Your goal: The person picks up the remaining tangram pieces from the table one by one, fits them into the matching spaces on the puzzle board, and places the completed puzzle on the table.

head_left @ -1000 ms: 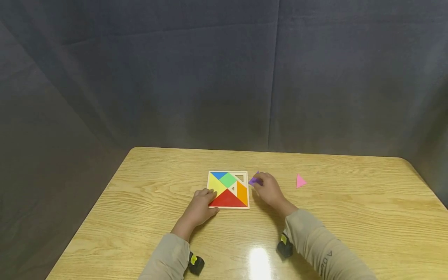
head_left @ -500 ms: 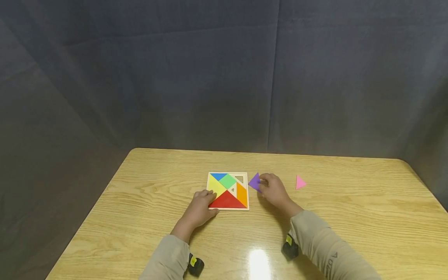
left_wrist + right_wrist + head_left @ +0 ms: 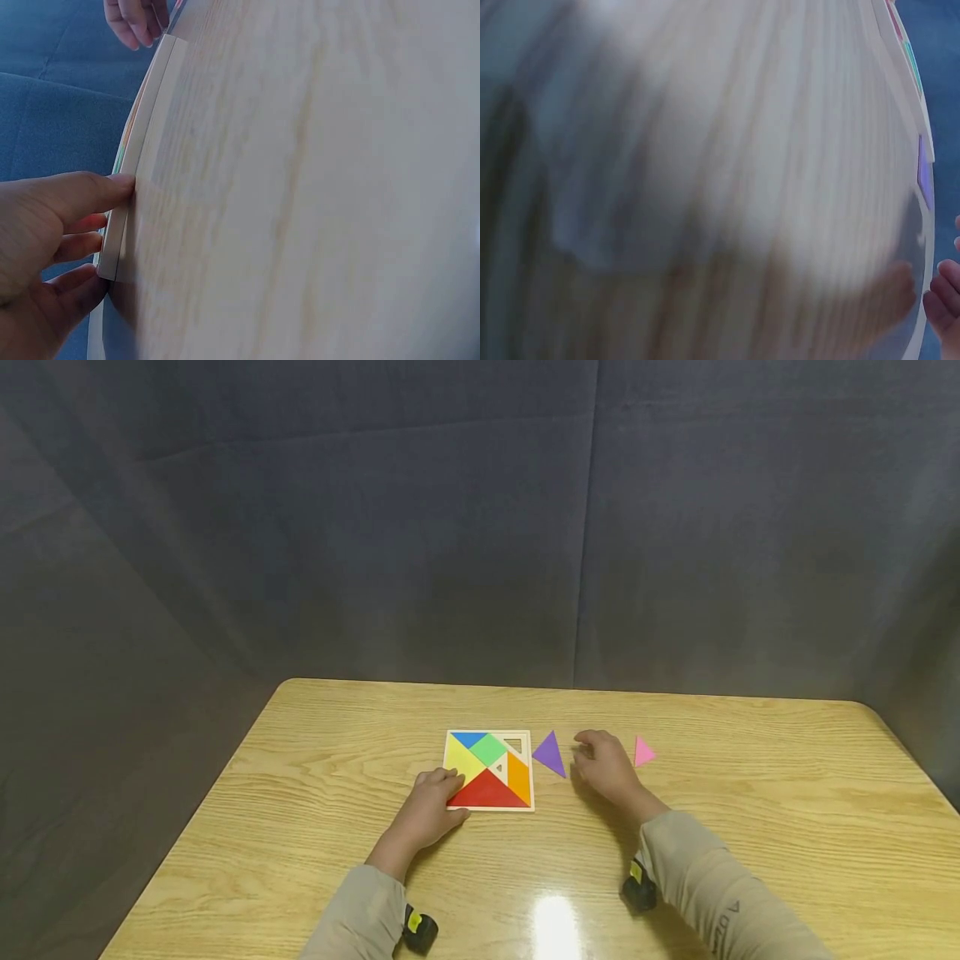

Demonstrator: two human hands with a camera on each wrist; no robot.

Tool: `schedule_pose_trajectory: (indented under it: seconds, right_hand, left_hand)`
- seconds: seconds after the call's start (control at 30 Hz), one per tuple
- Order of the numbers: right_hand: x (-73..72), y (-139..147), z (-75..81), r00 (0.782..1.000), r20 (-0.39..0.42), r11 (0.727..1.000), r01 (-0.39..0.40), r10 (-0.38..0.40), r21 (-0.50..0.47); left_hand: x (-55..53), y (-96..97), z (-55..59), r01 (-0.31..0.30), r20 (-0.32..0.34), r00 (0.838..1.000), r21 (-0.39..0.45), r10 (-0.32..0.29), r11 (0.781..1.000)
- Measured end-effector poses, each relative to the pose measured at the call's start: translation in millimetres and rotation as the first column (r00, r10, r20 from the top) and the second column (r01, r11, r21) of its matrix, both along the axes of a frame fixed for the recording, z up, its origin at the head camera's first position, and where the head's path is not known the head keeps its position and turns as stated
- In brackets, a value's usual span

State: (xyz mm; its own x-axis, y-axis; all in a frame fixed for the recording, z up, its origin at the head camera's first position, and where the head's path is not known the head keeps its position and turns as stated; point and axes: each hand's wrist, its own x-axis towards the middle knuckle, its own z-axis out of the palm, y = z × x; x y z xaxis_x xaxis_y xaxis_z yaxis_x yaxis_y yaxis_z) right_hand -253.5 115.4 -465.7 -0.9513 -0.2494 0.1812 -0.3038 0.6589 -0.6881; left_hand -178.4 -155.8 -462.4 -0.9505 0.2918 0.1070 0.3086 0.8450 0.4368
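Note:
A square wooden tangram tray [image 3: 532,787] lies on the table, with red, yellow, green, blue and orange pieces set in it. Two triangular recesses on its right side show bare wood. My left hand [image 3: 426,806] grips the tray's near left corner, the thumb [image 3: 112,191] against its near edge. Just right of the tray, a purple triangle [image 3: 550,755] lies flat on the table. My right hand [image 3: 609,768] is between that triangle and a smaller pink triangle [image 3: 643,752], holding nothing, its fingers loosely bent. In the right wrist view, only its fingertips [image 3: 946,292] show.
The wood-grain table [image 3: 300,827] has a far edge backed by a dark cloth [image 3: 420,543]. Both wrists wear a black camera [image 3: 639,889] near the sleeve. A bright glare spot [image 3: 555,927] is on the table's near side.
My right hand has let go of the purple triangle and moved right, toward the pink one. The purple triangle now lies fully uncovered. My left hand and the tray have stayed put.

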Motion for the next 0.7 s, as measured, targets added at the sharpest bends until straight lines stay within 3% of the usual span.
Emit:
schedule_pose_trajectory:
  seconds: [0.7]
  right_hand:
    - [-3.2,33,2.9,0.999,-0.001,0.997,0.045,-0.045,0.067]
  left_hand:
    - [-1.2,-0.1,-2.8,0.0,-0.006,1.0,0.002,0.0,1.0]
